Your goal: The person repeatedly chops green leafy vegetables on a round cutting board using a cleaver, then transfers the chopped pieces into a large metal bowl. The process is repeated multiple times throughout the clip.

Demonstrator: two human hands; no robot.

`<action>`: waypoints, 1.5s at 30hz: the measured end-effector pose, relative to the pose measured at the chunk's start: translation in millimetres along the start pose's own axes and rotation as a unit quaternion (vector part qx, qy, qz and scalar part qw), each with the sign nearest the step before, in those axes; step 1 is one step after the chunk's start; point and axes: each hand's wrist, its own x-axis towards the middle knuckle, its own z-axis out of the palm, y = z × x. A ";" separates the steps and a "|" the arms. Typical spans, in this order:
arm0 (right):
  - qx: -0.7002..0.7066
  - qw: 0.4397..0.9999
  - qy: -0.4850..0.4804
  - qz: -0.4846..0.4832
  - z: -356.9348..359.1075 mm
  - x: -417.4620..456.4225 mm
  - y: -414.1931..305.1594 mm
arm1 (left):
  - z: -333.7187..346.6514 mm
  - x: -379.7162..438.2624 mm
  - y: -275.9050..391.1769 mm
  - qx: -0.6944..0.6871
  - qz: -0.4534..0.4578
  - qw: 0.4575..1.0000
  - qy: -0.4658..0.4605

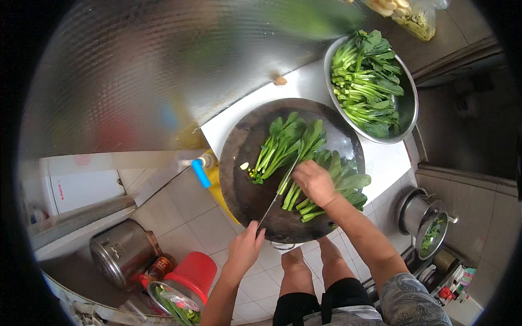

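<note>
My left hand (246, 246) grips the handle of a kitchen knife (276, 194), its blade seen edge-on and slanting away across a round dark wooden chopping board (240, 203). Beside the blade, the curled fingers of my right hand (314, 181) press on a leafy green stalk (312, 136); the exact finger hold is partly hidden. More choy sum-like stalks (308, 210) lie under and right of that hand, cut ends towards me. Left of the knife rests a bunch of greens (281, 144) with small yellow buds. A pale piece, perhaps garlic (244, 166), sits near it.
A steel basin (412, 118) heaped with greens stands at the white tabletop's (383, 163) far right. A ridged translucent panel (142, 73) borders the far side. A blue-handled tap (200, 173) is left of the board. Below left are a steel pot (118, 252) and red bucket (195, 269).
</note>
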 end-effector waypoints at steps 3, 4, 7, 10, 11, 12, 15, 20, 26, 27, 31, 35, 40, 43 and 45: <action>-0.012 0.999 -0.032 0.012 -3.5 0.1 -2.1 | 5.7 5.4 -7.8 -0.005 -0.003 1.000 0.008; -0.027 0.999 -0.020 -0.004 -3.1 0.4 -1.1 | 7.8 5.7 -11.1 -0.016 0.001 1.000 0.014; -0.023 0.999 -0.015 -0.030 -2.9 -1.7 -0.2 | 10.1 5.8 -23.2 -0.104 -0.003 0.994 0.031; -0.058 0.996 -0.063 -0.040 -7.6 -3.3 1.1 | 7.4 4.4 -24.4 -0.146 -0.011 0.989 0.033; -0.068 0.994 -0.077 -0.045 -7.9 -3.9 0.7 | 6.3 2.5 -24.8 -0.140 -0.003 0.990 0.033; -0.057 0.995 -0.076 -0.038 -7.5 -3.9 0.1 | 3.2 2.3 -24.5 -0.134 0.008 0.990 0.035; -0.050 0.995 -0.061 -0.053 -5.9 -7.0 1.5 | -7.2 -2.6 -24.1 -0.114 0.027 0.993 0.021; -0.046 0.997 -0.046 -0.052 -4.7 -11.8 4.7 | -13.3 -13.2 -15.2 -0.068 0.041 0.997 -0.001; -0.045 0.996 -0.061 -0.047 -4.4 -11.0 2.8 | 11.4 -10.4 -9.8 -0.005 0.013 1.000 0.004; -0.049 0.995 -0.066 -0.049 -4.5 -9.3 3.7 | 18.0 -5.1 -8.2 0.002 0.006 1.000 0.010; -0.012 0.998 -0.056 -0.032 -8.2 -4.5 0.8 | 16.5 -1.3 -11.4 -0.018 0.009 1.000 0.011; 0.050 0.997 -0.019 0.054 -8.1 -1.1 -1.2 | -3.2 -20.0 -11.1 -0.042 -0.005 0.999 -0.011; 0.038 0.995 0.003 0.097 1.3 19.1 -4.4 | -11.9 -65.6 -27.7 -0.056 -0.046 0.997 0.026; 0.005 0.993 -0.048 0.112 3.8 29.2 -4.5 | -8.3 -70.7 -29.1 0.011 -0.013 0.996 0.089; -0.006 0.990 -0.061 0.123 7.2 36.3 -6.3 | -9.4 -66.3 -28.3 0.048 -0.002 0.995 0.088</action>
